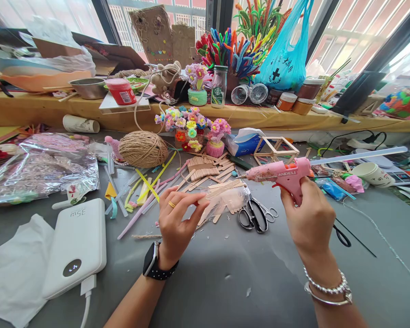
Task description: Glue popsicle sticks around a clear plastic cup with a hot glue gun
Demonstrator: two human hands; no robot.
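Observation:
My right hand [310,214] is wrapped round the handle of a pink hot glue gun [276,175], with a long clear glue stick [362,156] jutting from its back. The gun's nozzle points left. In front of me, my left hand [179,216] pinches one end of a wooden craft stick [223,188] between thumb and fingers. The stick's far end reaches close to the nozzle; I cannot tell whether they touch. Below and behind it lie several loose craft sticks [218,218] on the grey table. Black-handled scissors [254,214] rest between my hands.
A white power bank [77,250] with a cable lies at left. Behind are a twine ball [143,149], pipe-cleaner flowers [191,123] and a wooden stick frame [276,148]. A glass bottle [219,86] and a blue bag [287,54] stand on the ledge.

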